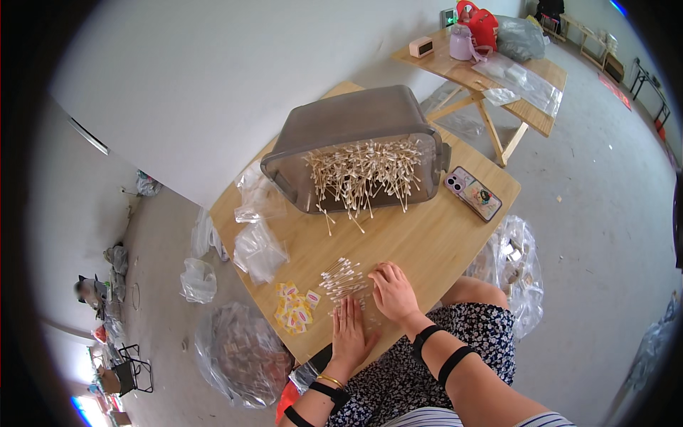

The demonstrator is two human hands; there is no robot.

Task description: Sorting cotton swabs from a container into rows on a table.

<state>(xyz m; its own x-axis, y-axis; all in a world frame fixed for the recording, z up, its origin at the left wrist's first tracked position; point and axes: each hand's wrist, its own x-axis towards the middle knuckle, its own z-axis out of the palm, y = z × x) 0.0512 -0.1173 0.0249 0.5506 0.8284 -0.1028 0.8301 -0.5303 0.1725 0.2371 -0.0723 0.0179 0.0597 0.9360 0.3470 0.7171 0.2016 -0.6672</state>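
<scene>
White-tipped cotton swabs (340,276) lie in a loose, roughly parallel bunch on the wooden table (320,238). My left hand (347,336) lies flat at their near end, fingers stretched out, with some swabs partly hidden beneath it. Beside the bunch, on its right, my right hand (395,293) rests with bent fingers, its fingertips turned down to the table; nothing can be made out in it. Small yellow-and-white packets (294,307) are heaped left of my left hand. A grey translucent bin (348,117) lies on its side farther back, its mouth toward me, with many swabs (366,171) inside and a few spilling out.
Clear plastic bags (260,249) lie on the table's left side. A phone (473,193) rests at the right edge. Large filled bags stand on the floor at left (242,352) and right (516,270). A second table (455,69) at the back right carries bags and a small clock.
</scene>
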